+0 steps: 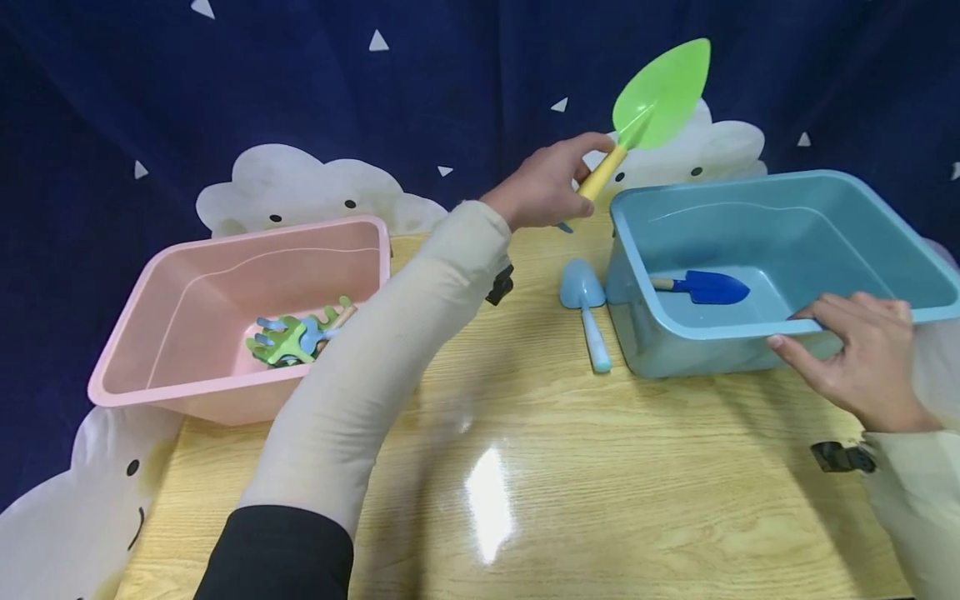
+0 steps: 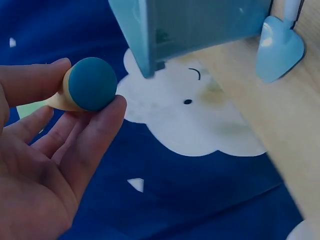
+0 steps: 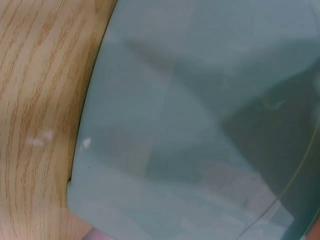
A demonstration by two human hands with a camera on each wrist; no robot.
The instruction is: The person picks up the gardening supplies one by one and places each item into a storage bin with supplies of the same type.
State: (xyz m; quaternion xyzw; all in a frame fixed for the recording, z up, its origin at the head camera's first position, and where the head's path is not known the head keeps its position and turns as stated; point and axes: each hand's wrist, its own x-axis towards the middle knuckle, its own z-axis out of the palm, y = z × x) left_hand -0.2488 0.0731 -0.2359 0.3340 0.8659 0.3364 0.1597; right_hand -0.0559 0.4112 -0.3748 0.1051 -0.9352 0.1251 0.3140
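Observation:
My left hand [image 1: 551, 185] pinches the yellow handle of a toy trowel with a green blade [image 1: 663, 96], raised beyond the table's far side, left of a blue bin [image 1: 738, 333]. In the left wrist view, thumb and fingers hold the handle near its blue end cap [image 2: 92, 84]. With fingers over the near rim and thumb outside, my right hand [image 1: 862, 358] grips the blue bin. Inside that bin lies a dark blue trowel [image 1: 712, 287]. A light blue trowel [image 1: 583, 287] lies on the table against the bin's left side.
A pink bin [image 1: 225, 385] stands at the left, holding several green and blue toy rakes [image 1: 288, 337], partly hidden by my left sleeve. Both bins stand on a wooden table [image 1: 585, 483]. Behind it hangs a dark blue curtain [image 1: 465, 83] with white clouds and triangles.

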